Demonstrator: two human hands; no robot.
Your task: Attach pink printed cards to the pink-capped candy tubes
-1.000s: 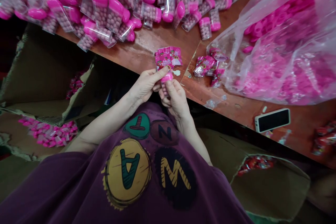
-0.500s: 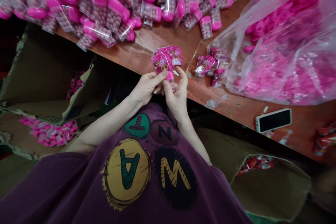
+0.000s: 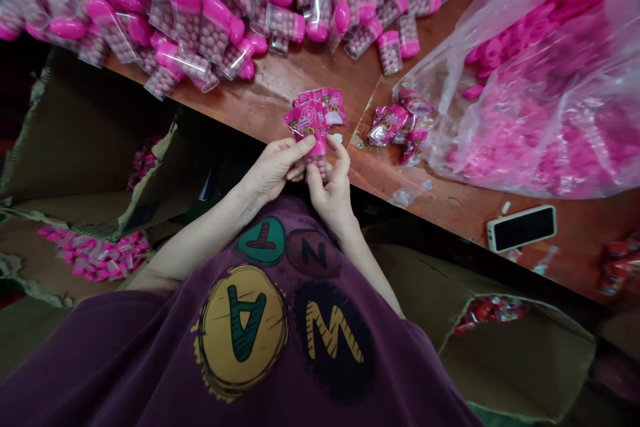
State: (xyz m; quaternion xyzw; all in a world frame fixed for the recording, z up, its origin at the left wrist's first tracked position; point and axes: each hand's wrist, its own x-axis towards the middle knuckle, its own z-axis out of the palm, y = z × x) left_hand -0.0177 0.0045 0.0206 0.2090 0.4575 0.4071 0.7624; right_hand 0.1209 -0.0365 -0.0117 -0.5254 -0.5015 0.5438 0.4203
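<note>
My left hand and my right hand meet just below the table edge, fingers pinched together. Between them is a small pink-capped candy tube with a pink printed label sleeve over its top. More pink label sleeves lie on the brown table just beyond my fingers. A big heap of pink-capped candy tubes covers the far left of the table.
A clear plastic bag of pink caps fills the right side, with wrapped tubes beside it. A white phone lies near the table edge. Open cardboard boxes hold finished pink packs at left and red packs at right.
My hands have drawn slightly closer together and the label sleeve has shifted a little left over the tube. My right thumb has come up beside the tube.
</note>
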